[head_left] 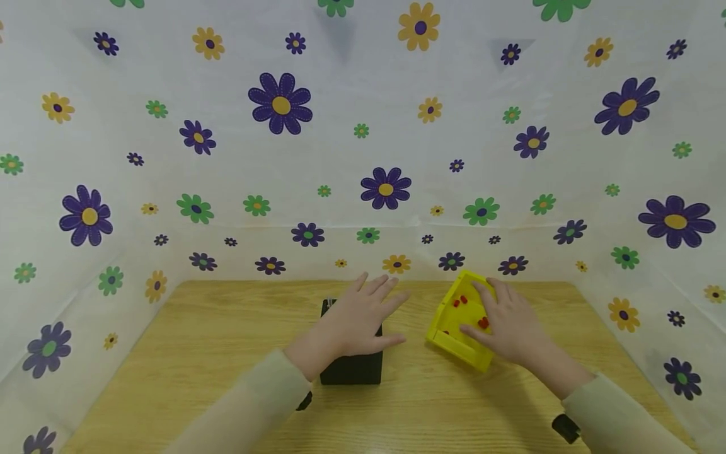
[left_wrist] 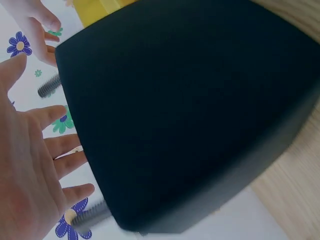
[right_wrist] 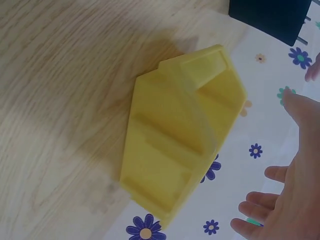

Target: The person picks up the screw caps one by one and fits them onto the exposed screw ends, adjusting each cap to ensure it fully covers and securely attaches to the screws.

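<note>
My left hand (head_left: pixel 358 318), fingers spread, hovers above a black block (head_left: pixel 351 371). Threaded metal rods (left_wrist: pixel 50 86) stick out of the block's top, as the left wrist view shows. In that view, the left palm (left_wrist: pixel 22 165) has nothing in it. To the right lies a yellow bin (head_left: pixel 454 345), set at an angle, with several small red pieces (head_left: pixel 483 323) inside. Over the bin's right side is my right hand (head_left: pixel 513 325), its fingers loosely bent and holding nothing. The right wrist view shows a gap between that hand and the bin's outer wall (right_wrist: pixel 160 150).
Both things stand on a wooden table (head_left: pixel 227 340). White flower-printed sheeting (head_left: pixel 340 157) rises behind the table and along both sides. A dark strap piece (head_left: pixel 565 429) shows under the right sleeve.
</note>
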`<move>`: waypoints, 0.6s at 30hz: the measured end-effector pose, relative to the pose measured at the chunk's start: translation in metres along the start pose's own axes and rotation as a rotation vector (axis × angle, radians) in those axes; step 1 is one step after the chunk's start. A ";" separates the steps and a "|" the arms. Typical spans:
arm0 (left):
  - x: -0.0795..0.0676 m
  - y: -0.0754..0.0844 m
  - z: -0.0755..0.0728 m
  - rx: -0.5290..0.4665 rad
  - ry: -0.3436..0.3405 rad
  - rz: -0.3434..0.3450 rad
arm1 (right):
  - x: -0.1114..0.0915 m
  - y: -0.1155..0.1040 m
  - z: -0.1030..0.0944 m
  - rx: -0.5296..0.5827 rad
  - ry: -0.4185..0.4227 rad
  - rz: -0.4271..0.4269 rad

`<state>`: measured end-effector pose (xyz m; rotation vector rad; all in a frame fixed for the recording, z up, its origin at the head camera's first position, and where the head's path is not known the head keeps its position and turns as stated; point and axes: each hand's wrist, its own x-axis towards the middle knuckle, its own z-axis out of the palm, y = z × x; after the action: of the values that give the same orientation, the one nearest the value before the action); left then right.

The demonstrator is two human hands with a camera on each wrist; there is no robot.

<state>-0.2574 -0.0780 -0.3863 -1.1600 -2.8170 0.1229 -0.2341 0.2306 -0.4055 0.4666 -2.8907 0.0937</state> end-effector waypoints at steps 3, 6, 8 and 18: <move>0.005 0.006 0.000 0.001 0.001 0.002 | -0.002 0.004 0.002 -0.013 -0.004 0.008; 0.011 0.011 0.003 0.018 0.005 0.003 | -0.004 0.010 0.006 -0.019 -0.007 0.021; 0.015 0.014 0.005 0.024 0.006 0.003 | -0.006 0.014 0.008 -0.019 -0.013 0.032; 0.034 0.032 0.010 0.045 0.005 -0.011 | -0.013 0.031 0.012 -0.001 -0.023 0.071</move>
<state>-0.2602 -0.0324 -0.3979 -1.1338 -2.8004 0.1816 -0.2338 0.2627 -0.4213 0.3669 -2.9297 0.0994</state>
